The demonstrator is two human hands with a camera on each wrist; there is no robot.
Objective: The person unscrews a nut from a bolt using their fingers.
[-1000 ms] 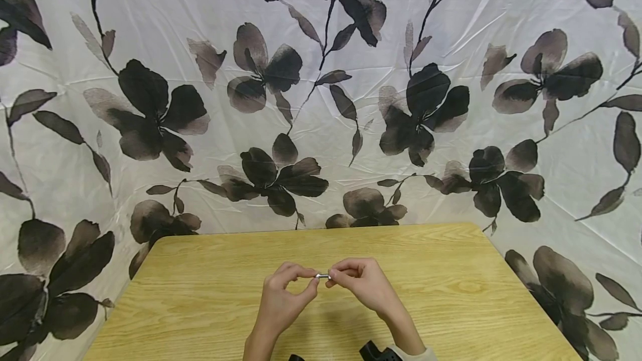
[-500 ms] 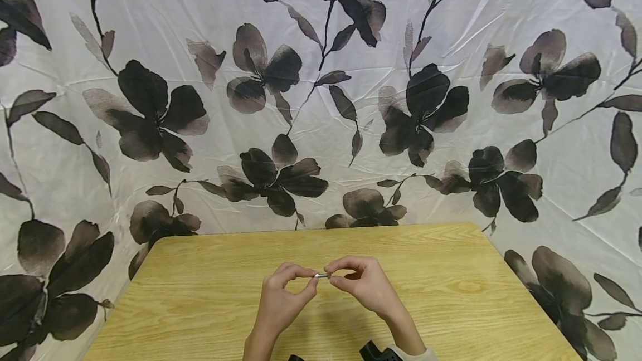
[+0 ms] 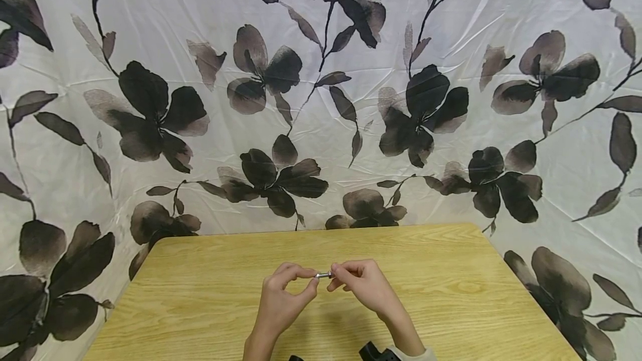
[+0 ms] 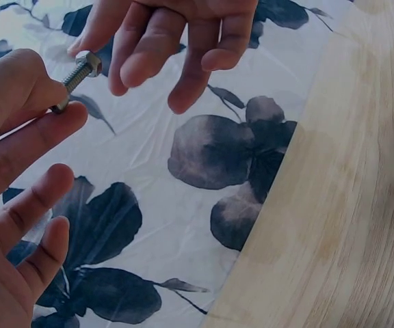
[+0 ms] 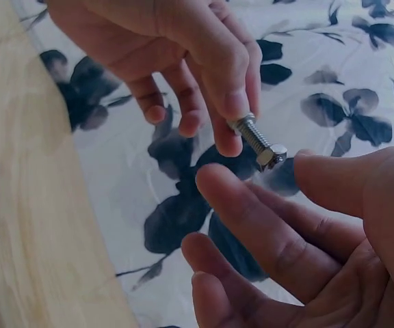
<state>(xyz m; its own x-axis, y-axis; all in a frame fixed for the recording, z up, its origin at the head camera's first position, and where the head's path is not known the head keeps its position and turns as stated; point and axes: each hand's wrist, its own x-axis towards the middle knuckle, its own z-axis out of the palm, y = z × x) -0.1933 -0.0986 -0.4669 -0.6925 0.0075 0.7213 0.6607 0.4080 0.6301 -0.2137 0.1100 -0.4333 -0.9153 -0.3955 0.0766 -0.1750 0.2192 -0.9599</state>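
A small silvery bolt [image 3: 323,275] is held up above the table, lying roughly crosswise between both hands. My left hand [image 3: 285,297] pinches one end of it between thumb and index finger, hiding that tip; its other fingers are spread loosely in the left wrist view. Threads show along the bolt's shank [image 5: 253,137], and a hexagonal piece [image 5: 272,157] sits at the end toward my right hand [image 3: 365,287]. In the right wrist view, the right thumb [image 5: 327,181] points close at the hexagonal piece, while the index finger lies apart from it on the other side.
Below the hands lies a wood-grain table [image 3: 200,272] with rounded far corners. A white cloth with dark flowers [image 3: 351,127] hangs behind and at the sides. Black wrist-camera gear [image 3: 378,352] shows at the bottom edge.
The right fingers pinched the bolt's end a second ago, then spread apart, and have now shifted round with thumb and index finger changed in place. The left hand keeps its pinch, nearly still.
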